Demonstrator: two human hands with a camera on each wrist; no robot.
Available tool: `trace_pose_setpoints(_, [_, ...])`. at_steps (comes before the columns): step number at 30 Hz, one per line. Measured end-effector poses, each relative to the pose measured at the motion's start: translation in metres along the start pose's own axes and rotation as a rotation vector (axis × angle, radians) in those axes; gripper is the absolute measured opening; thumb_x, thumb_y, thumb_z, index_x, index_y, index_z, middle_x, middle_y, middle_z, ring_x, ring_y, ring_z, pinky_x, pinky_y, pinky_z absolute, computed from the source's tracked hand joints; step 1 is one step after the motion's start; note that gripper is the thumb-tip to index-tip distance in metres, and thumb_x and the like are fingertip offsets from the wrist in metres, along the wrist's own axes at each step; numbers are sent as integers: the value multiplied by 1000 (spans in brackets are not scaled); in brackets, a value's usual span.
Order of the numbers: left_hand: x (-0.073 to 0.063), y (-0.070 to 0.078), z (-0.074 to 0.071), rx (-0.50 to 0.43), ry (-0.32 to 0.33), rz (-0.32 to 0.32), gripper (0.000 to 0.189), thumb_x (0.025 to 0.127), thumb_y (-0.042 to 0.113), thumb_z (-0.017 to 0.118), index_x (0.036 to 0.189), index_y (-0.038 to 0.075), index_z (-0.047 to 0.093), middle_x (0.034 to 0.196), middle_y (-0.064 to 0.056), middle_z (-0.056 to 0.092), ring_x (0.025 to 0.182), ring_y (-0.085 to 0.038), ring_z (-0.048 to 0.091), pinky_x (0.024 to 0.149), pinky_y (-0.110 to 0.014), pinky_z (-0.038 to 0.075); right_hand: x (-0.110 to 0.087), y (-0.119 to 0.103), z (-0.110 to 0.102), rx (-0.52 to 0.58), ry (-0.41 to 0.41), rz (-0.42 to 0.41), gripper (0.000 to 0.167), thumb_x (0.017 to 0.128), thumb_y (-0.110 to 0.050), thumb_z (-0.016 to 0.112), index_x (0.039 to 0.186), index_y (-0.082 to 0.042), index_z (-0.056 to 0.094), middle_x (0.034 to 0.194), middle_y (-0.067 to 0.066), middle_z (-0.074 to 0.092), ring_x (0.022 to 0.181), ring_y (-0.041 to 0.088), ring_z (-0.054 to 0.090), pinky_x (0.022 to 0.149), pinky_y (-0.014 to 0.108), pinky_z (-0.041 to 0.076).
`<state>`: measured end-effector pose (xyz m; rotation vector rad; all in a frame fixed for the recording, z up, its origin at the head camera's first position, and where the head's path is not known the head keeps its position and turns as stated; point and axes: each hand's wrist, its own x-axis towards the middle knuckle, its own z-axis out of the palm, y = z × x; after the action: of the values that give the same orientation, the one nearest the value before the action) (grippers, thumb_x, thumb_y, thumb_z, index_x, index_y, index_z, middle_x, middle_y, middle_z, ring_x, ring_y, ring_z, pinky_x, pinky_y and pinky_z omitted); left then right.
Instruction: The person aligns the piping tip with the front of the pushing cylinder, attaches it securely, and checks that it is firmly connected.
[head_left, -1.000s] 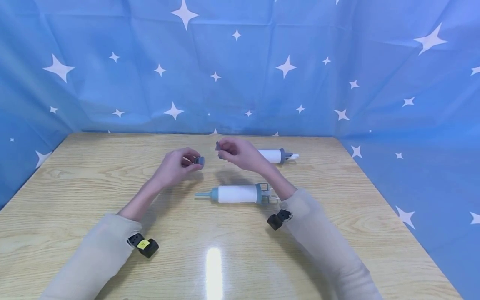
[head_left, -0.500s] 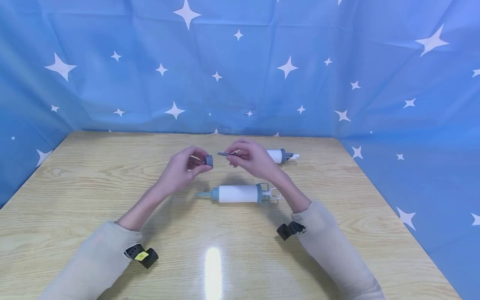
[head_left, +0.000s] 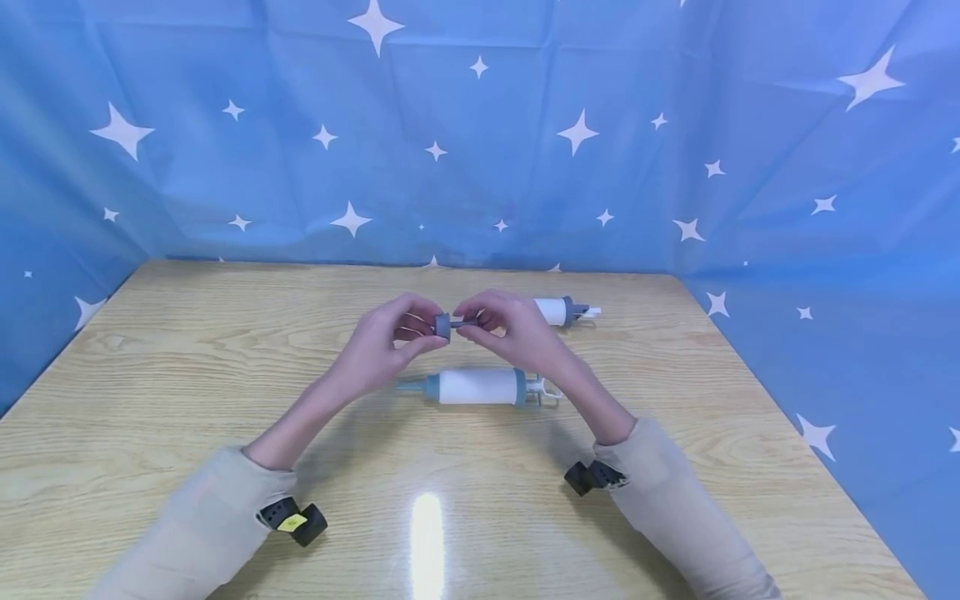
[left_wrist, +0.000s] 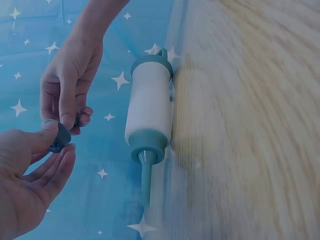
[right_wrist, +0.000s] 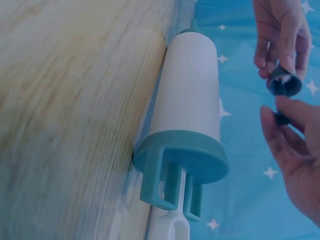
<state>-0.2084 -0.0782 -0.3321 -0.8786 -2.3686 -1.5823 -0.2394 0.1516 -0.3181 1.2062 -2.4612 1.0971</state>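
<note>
In the head view my left hand (head_left: 386,335) pinches a short grey ring-shaped cap (head_left: 442,327) above the table. My right hand (head_left: 517,332) pinches a small, thin dark-grey piece (head_left: 465,323), mostly hidden by the fingers; its narrow end meets the cap. Seen from the right wrist, the hollow cap (right_wrist: 285,83) opens towards the right hand (right_wrist: 300,150), with the dark piece's tip right at that opening. Just nearer than both hands lies a white-barrelled icing syringe (head_left: 477,387) with teal nozzle and end. Its handle is white.
Behind my right hand lies a second white syringe (head_left: 551,312) with grey ends, partly covered by that hand. Both rest on a wood-grain table (head_left: 225,367). A blue curtain with white stars (head_left: 480,150) hangs along the back and sides.
The hands have come together. My left hand moved right and turned the cap on edge; my right hand turned its thin piece towards the cap, and the two now meet.
</note>
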Motion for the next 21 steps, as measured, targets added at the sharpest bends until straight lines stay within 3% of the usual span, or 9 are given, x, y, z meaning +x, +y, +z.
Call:
trace_pose_setpoints(7, [2, 1, 5, -6, 1, 12, 27, 91, 6, 76, 115, 1, 65, 104, -9, 70, 93, -21, 70, 84, -30, 59, -3, -5, -1, 66, 10, -13, 11, 92, -4, 75, 102, -2, 72, 95, 5, 72, 82, 11, 70, 76, 25, 60])
trace_pose_setpoints(16, [5, 1, 7, -52, 24, -10, 27, 91, 4, 75, 115, 2, 65, 105, -8, 70, 95, -21, 70, 85, -33, 59, -8, -6, -7, 278, -64, 61, 25, 97, 3, 62, 121, 4, 67, 112, 13, 70, 97, 20, 70, 92, 33, 57])
trace_pose_setpoints(21, [5, 0, 8, -68, 13, 5, 27, 90, 3, 76, 115, 2, 66, 106, -8, 71, 93, -20, 70, 83, -29, 59, -11, -5, -6, 314, -47, 85, 22, 98, 2, 62, 120, 5, 67, 107, 13, 71, 90, 20, 72, 85, 34, 60])
